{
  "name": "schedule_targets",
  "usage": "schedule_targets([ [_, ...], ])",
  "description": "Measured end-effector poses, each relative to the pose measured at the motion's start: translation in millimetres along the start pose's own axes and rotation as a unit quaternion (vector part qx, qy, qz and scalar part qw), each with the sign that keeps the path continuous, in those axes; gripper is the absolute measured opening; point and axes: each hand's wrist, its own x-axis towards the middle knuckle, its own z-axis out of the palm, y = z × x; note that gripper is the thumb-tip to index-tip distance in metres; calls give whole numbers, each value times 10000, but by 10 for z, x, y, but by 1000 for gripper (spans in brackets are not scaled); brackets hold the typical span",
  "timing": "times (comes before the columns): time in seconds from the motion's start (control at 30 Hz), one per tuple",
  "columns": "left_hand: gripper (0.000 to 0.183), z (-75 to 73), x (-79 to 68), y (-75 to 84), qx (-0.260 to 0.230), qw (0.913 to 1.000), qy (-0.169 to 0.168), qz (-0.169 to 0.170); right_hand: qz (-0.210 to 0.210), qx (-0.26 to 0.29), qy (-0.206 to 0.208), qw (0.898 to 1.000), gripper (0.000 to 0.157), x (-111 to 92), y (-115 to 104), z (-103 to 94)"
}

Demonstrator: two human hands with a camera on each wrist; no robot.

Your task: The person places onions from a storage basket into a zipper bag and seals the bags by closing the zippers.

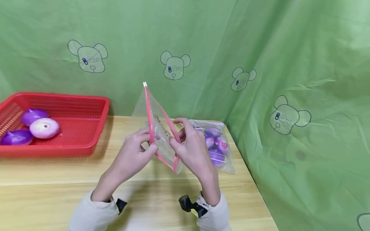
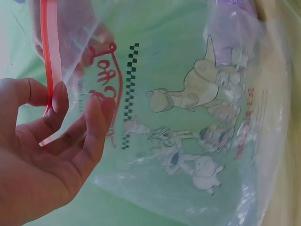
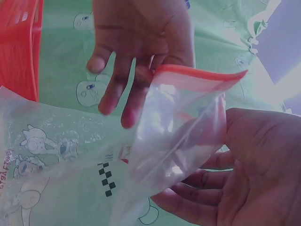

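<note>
A clear plastic zip bag (image 1: pixel 159 128) with a pink-red zip strip hangs between both hands, its mouth parted. Its white slider (image 1: pixel 145 84) sits at the top corner. My left hand (image 1: pixel 131 155) pinches one side of the mouth between thumb and fingers. On the opposite side, the right hand (image 1: pixel 192 149) grips the other strip with its thumb against the film. Printed cartoon figures (image 2: pixel 188 117) and red lettering (image 2: pixel 106 70) show on the bag in the left wrist view. No contents show inside it.
Left on the wooden table (image 1: pixel 43 186) stands a red plastic basket (image 1: pixel 99 120) with 3 purple onion-shaped things (image 1: pixel 17 137) in it. Behind the right hand lies a filled clear bag (image 1: pixel 230 165) of purple round things (image 1: pixel 212 132). Green curtain (image 1: pixel 202 38) hangs behind and to the right.
</note>
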Motion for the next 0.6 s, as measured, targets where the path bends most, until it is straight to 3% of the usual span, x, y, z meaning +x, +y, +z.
schedule_targets([
  [0.2,18,13,-21,54,258,9981,550,77,-377,142,-176,9990,58,-16,5,-51],
  [0.4,16,18,-24,81,328,9941,1027,135,-602,743,-358,9948,84,-35,-16,-95],
  [0.5,15,29,-20,99,279,9925,1181,165,-731,767,-490,9932,81,-50,-47,-91],
  [0.6,24,53,-17,115,156,9892,1414,355,-995,590,-512,9920,66,-72,-89,-64],
])
